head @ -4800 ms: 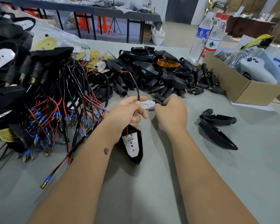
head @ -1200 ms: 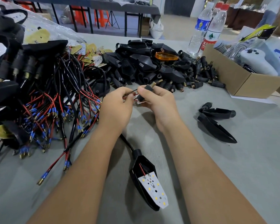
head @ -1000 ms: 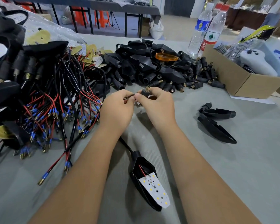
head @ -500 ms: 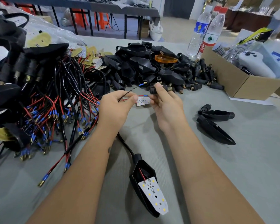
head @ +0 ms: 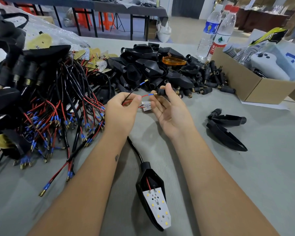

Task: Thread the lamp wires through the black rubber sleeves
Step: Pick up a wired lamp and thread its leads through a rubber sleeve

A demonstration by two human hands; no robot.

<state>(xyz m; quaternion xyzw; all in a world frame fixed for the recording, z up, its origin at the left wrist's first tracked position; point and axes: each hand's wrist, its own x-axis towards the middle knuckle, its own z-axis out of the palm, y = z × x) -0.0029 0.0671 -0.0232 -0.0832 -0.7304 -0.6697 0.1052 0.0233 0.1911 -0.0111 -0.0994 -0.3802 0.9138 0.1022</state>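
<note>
My left hand (head: 122,113) pinches a red wire (head: 144,95) and a black wire (head: 134,89), both tipped blue and brass. The red wire's brass tip meets the mouth of a black rubber sleeve (head: 161,91), which my right hand (head: 170,108) pinches between thumb and forefinger, palm up. The wires run back under my left wrist to a black lamp housing (head: 151,195) with a white LED board, lying on the table near me. A small white LED board (head: 146,105) lies between my hands.
A tangle of wired lamps (head: 46,103) fills the left. Black housings and loose sleeves (head: 162,70) are piled behind my hands. A cardboard box (head: 255,86) and two water bottles (head: 216,31) stand at the right; two black housings (head: 226,128) lie on the grey table (head: 245,184).
The lamp housing dropped from my hands to the table near me. My right hand picked up a sleeve and turned palm up; the red wire tip now meets the sleeve's mouth.
</note>
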